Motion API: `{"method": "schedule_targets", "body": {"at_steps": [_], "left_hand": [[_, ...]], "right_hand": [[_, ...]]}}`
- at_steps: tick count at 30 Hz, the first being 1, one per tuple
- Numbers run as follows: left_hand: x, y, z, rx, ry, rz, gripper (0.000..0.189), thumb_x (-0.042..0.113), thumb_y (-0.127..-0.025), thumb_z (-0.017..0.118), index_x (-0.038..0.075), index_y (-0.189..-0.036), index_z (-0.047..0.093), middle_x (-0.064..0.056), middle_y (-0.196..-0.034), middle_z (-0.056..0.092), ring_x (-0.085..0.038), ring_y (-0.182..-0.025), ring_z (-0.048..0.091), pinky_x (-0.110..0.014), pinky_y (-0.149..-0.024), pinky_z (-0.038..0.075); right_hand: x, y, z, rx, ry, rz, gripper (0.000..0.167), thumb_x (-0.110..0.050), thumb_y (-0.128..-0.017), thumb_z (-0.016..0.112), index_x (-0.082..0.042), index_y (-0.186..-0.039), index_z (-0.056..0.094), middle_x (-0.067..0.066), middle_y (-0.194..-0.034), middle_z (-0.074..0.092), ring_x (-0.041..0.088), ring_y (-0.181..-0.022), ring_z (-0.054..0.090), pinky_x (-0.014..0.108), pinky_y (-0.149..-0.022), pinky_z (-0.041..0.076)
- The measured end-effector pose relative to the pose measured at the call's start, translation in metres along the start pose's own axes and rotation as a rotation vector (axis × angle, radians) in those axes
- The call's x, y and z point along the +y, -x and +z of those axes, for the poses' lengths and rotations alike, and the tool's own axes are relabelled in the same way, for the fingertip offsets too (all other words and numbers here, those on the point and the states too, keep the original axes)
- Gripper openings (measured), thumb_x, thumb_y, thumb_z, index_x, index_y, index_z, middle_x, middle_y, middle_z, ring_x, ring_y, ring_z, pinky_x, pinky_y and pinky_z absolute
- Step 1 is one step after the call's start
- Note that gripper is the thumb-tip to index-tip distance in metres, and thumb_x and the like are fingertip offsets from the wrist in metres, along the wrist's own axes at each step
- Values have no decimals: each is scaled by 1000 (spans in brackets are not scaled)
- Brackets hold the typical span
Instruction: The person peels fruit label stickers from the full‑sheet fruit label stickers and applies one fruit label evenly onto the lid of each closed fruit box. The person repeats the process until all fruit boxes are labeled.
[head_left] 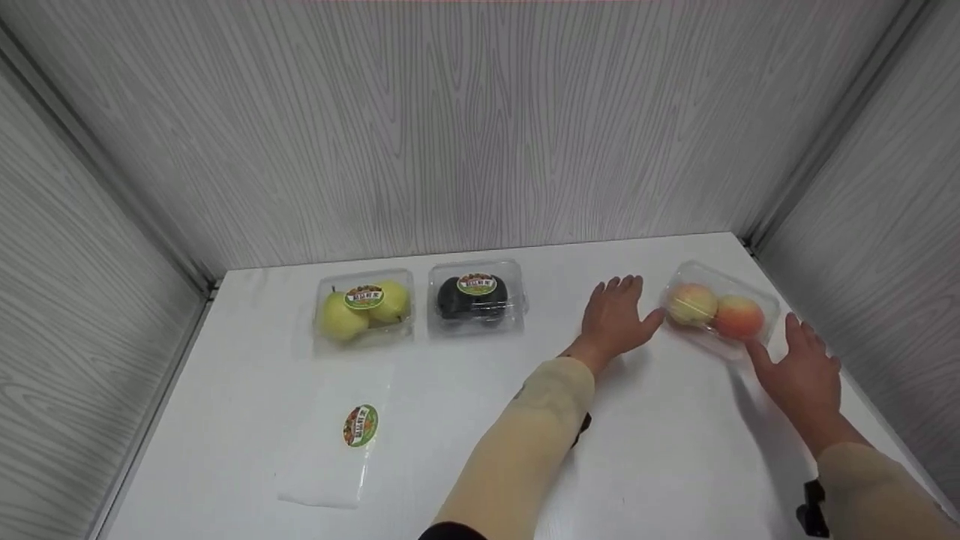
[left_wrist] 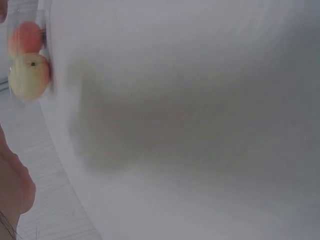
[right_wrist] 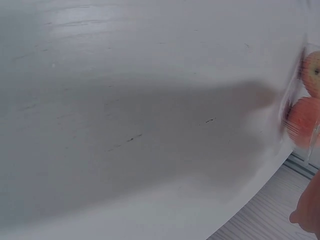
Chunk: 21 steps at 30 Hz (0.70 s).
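Note:
A clear plastic box (head_left: 721, 309) with two round, peach-like fruits, one yellowish (head_left: 691, 304) and one orange-red (head_left: 739, 317), lies at a slant at the back right. My left hand (head_left: 615, 319) hovers just left of it, fingers spread and thumb pointing at the box. On its near right side is my right hand (head_left: 806, 375), also with spread fingers, the thumb at the box's corner; whether it touches cannot be told. In the left wrist view the box (left_wrist: 29, 62) is at the upper left edge. The right wrist view cuts it off at the right.
Along the back stand a clear box with two yellow-green pears (head_left: 346, 315) and one with dark fruit (head_left: 472, 298), each bearing an oval label. A clear sheet or bag (head_left: 322, 476) with a similar label (head_left: 361, 426) lies at the front left. Grey wood-grain panels (head_left: 480, 127) enclose the white table.

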<state>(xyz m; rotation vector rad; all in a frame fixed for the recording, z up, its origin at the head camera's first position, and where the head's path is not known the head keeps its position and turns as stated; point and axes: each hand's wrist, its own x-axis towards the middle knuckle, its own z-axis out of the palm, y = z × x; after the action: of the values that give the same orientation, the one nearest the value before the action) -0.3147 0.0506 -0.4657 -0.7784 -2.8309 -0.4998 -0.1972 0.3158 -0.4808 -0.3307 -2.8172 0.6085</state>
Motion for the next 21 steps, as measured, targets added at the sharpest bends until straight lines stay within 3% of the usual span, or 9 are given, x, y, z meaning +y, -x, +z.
{"method": "schedule_targets", "body": {"at_steps": [7,14,21], "left_hand": [[13,-8,20,-17,12,10,68,57,-107,46,13,-159,48,0,-160,52,-20,-150,45,-36,-124,30],[21,-21,23,-30,28,21,68,55,-107,49,14,-160,47,1,-160,51,-20,-151,43,-34,-124,30],[26,-35,29,-117,26,33,68,55,-109,43,17,-165,39,5,-165,44,-18,-155,35,-34,-125,27]], "right_hand": [[8,-1,5,-40,-9,19,94,-59,-108,44,14,-161,18,46,-160,21,66,-147,21,83,-112,15],[7,-8,9,-56,-18,17,94,-61,-108,40,12,-162,17,44,-161,21,66,-147,22,82,-112,16],[10,-11,14,-59,-8,18,92,-60,-109,39,13,-161,20,43,-161,25,65,-145,26,81,-113,17]]}}
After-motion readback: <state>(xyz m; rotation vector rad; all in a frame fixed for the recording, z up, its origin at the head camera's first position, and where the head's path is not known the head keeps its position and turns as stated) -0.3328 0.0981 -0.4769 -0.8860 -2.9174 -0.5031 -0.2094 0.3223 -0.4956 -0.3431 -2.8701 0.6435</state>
